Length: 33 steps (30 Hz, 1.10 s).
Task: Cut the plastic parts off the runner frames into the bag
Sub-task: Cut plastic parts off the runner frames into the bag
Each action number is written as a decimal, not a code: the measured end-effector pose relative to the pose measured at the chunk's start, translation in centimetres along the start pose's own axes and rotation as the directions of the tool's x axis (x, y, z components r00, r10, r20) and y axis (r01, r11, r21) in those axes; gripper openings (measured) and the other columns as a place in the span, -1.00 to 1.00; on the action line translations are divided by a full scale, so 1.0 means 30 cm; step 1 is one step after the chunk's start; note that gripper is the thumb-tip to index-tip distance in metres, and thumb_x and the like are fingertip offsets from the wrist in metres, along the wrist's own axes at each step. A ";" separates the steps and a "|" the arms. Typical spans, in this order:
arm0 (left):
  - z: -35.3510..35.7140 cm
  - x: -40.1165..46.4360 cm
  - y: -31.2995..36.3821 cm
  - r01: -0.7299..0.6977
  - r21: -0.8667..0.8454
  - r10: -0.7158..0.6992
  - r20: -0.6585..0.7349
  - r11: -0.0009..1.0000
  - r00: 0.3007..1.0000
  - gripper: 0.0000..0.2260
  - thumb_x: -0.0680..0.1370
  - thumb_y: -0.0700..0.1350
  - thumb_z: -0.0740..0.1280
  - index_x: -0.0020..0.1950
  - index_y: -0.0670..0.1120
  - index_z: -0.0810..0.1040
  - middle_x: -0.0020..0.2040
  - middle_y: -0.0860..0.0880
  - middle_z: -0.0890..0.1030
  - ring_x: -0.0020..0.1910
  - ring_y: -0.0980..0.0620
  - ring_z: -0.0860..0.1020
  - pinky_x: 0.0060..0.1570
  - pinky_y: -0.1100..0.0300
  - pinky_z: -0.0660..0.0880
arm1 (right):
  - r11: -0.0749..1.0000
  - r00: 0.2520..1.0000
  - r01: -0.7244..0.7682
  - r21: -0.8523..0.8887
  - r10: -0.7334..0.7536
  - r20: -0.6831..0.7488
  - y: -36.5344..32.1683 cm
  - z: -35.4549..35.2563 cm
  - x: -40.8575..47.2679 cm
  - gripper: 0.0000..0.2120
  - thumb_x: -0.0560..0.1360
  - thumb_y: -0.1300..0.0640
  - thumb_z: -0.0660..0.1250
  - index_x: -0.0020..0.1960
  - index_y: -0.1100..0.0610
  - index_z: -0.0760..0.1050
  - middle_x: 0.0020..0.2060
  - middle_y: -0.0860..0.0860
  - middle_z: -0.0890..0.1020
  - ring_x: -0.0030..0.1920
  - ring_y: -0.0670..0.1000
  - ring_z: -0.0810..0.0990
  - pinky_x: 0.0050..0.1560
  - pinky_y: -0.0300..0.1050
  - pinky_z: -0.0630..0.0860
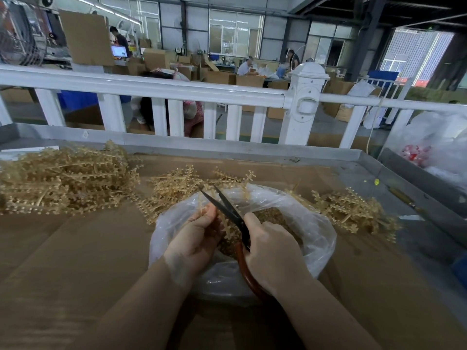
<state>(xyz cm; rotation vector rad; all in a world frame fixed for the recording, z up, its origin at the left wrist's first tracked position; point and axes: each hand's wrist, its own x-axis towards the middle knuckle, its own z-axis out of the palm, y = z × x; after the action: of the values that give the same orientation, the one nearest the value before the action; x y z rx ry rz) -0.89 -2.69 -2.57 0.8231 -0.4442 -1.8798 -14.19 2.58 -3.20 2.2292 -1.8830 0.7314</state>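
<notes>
My left hand [199, 233] pinches a tan runner frame [226, 227] over the open mouth of the clear plastic bag [316, 238]. My right hand [271, 251] grips the red handles of the scissors [228, 210]; the dark blades stand apart, pointing far and left, with the frame beside them. Cut parts [273, 215] lie inside the bag. A large pile of frames [63, 180] sits far left on the cardboard surface [75, 261], a smaller pile [174, 188] just beyond the bag, and another pile [353, 210] to the right.
</notes>
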 end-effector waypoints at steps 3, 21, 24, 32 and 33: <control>-0.005 0.002 -0.001 -0.001 0.009 0.001 0.010 1.000 1.000 -0.62 0.60 -0.22 0.20 0.41 -0.27 0.38 0.39 -0.28 0.40 0.41 -0.22 0.36 0.42 -0.13 0.26 | 1.000 1.000 0.020 -0.008 -0.020 0.002 0.001 -0.004 0.001 -0.76 0.52 0.06 0.17 0.19 0.01 0.33 -0.22 -0.03 0.44 -0.17 -0.01 0.41 -0.14 -0.26 0.30; 0.006 -0.002 0.004 -0.006 -0.006 0.006 0.005 1.000 1.000 -0.78 0.59 -0.23 0.22 0.23 -0.19 0.48 0.38 -0.28 0.41 0.37 -0.20 0.40 0.35 -0.07 0.35 | 1.000 1.000 -0.008 0.020 0.007 0.004 -0.012 0.015 0.002 -0.80 0.56 0.06 0.16 0.18 0.04 0.35 -0.21 -0.05 0.51 -0.17 -0.03 0.51 -0.18 -0.31 0.29; 0.007 -0.008 0.006 -0.013 -0.005 0.013 0.008 1.000 1.000 -0.67 0.59 -0.21 0.22 0.34 -0.25 0.44 0.39 -0.28 0.41 0.40 -0.20 0.38 0.38 -0.07 0.32 | 1.000 1.000 -0.010 0.015 0.009 0.012 -0.018 0.013 0.005 -0.80 0.57 0.08 0.16 0.18 0.06 0.37 -0.26 -0.07 0.47 -0.23 -0.05 0.48 -0.21 -0.31 0.29; 0.013 -0.014 0.009 -0.014 -0.013 0.014 -0.006 1.000 1.000 -0.65 0.60 -0.21 0.21 0.39 -0.24 0.42 0.39 -0.26 0.42 0.39 -0.19 0.39 0.40 -0.09 0.30 | 1.000 1.000 -0.020 -0.003 0.020 0.022 -0.030 0.011 0.002 -0.83 0.57 0.14 0.16 0.14 0.10 0.41 -0.30 -0.01 0.55 -0.29 0.00 0.55 -0.28 -0.25 0.36; 0.014 -0.014 0.010 -0.009 -0.014 0.009 -0.010 1.000 1.000 -0.64 0.60 -0.21 0.22 0.39 -0.24 0.41 0.39 -0.25 0.42 0.39 -0.18 0.39 0.40 -0.09 0.30 | 1.000 0.999 -0.023 -0.006 0.023 0.027 -0.031 0.012 0.002 -0.83 0.57 0.14 0.15 0.14 0.09 0.39 -0.29 -0.01 0.55 -0.27 0.00 0.55 -0.27 -0.26 0.36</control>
<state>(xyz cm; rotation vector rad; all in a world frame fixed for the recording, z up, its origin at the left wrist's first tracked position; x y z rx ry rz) -0.88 -2.48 -1.95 0.8192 -0.4282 -1.8677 -13.20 2.58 -3.31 2.2291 -1.9239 0.7016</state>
